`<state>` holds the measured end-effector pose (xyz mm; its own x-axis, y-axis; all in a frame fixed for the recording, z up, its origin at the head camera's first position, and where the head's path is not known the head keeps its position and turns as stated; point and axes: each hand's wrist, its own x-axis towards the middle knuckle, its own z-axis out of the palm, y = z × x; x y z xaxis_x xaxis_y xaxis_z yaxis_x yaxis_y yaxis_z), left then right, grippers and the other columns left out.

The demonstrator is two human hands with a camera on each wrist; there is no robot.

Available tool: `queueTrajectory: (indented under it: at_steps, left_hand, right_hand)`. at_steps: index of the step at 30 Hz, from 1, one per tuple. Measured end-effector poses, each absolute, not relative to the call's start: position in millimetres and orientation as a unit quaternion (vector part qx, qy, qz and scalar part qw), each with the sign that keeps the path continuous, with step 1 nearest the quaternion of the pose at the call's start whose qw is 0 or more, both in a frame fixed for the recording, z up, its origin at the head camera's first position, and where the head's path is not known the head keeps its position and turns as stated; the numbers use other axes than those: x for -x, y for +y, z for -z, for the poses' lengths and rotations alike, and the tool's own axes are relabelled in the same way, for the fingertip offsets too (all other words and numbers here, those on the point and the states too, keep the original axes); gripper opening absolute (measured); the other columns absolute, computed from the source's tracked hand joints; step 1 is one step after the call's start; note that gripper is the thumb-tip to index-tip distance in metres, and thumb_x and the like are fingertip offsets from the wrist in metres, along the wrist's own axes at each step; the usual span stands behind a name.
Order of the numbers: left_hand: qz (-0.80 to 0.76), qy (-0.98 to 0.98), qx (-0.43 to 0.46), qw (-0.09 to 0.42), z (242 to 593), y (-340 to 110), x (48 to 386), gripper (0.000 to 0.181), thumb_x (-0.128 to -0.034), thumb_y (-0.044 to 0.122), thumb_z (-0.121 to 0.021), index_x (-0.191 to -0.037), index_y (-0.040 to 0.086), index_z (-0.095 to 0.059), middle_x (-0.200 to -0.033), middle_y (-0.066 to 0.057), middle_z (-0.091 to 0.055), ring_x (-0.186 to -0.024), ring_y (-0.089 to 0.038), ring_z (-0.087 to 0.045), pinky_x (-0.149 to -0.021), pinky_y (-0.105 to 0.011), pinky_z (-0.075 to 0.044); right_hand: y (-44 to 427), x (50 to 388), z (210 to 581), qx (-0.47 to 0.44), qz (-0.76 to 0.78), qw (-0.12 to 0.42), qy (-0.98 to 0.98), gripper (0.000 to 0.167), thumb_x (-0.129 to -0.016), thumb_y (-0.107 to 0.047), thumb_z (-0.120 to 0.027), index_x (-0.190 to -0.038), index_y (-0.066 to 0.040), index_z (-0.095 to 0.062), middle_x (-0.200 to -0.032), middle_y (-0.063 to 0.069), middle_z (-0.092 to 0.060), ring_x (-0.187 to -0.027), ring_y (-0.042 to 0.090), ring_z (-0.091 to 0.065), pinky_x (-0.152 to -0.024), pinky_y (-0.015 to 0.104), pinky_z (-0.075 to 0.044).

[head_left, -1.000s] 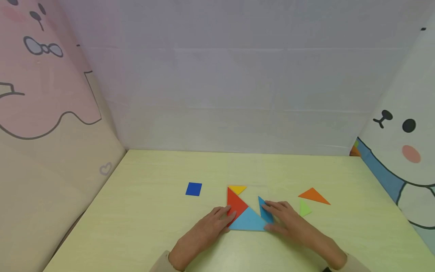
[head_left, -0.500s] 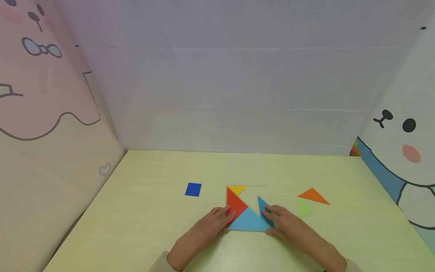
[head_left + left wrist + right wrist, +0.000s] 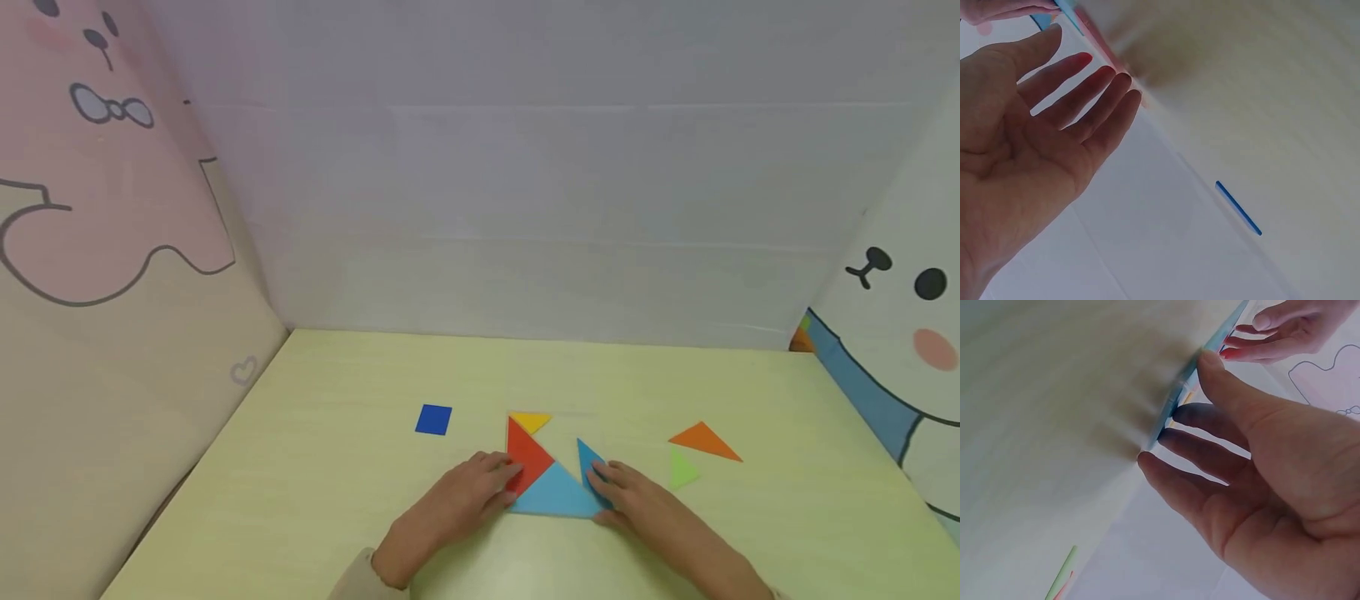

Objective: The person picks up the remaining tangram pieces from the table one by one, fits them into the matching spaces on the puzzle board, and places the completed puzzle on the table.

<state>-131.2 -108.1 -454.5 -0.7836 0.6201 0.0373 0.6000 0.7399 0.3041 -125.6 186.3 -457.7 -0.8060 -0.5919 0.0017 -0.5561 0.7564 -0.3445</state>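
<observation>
A flat red triangle (image 3: 528, 454) lies against a light blue triangle (image 3: 557, 493) on the table, their edges meeting. My left hand (image 3: 463, 495) rests its fingertips on the red triangle; in the left wrist view its fingers are nearly straight. Fingertips of my right hand (image 3: 647, 505) touch a darker blue piece (image 3: 587, 457) with a pointed far corner, beside the light blue triangle's right side. The right thumb is at the light blue triangle's near right corner. Fingers hide part of the darker blue piece. A small yellow triangle (image 3: 531, 422) sits by the red triangle's far tip.
A dark blue square (image 3: 433, 419) lies to the left. An orange triangle (image 3: 706, 442) and a light green triangle (image 3: 682, 470) lie to the right of the right hand. A pale sheet (image 3: 525, 292) stands behind the table (image 3: 360, 375), with printed cartoon sheets on both sides.
The head view has shifted slightly. My right fingers have moved a little across the darker blue piece, which stays almost in place. The left hand keeps its place on the red triangle.
</observation>
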Motion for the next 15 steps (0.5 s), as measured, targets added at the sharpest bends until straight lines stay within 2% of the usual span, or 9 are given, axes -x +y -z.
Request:
queueTrajectory:
  at_steps: [9,15]
  left_hand:
    - [-0.146,0.941,-0.297,-0.066,453,-110,140,0.032,-0.0978,0.020,-0.072,-0.123,0.000,-0.071,-0.111,-0.008,-0.071,-0.098,-0.021,-0.067,-0.083,-0.027,-0.058]
    - [-0.156,0.954,-0.235,-0.100,453,-114,146,0.024,-0.0954,0.018,-0.075,-0.112,0.001,-0.074,-0.097,-0.007,-0.070,-0.087,-0.020,-0.066,-0.073,-0.027,-0.059]
  right_hand:
    - [187,126,459,0.315,0.170,0.052,0.932,0.051,-0.097,-0.025,-0.071,-0.137,0.006,-0.062,-0.142,0.023,-0.058,-0.130,0.047,-0.054,-0.100,0.055,-0.050]
    - [187,125,460,0.319,0.164,0.047,0.932,0.051,-0.096,-0.026,-0.072,-0.136,0.005,-0.063,-0.141,0.022,-0.059,-0.128,0.045,-0.055,-0.100,0.054,-0.051]
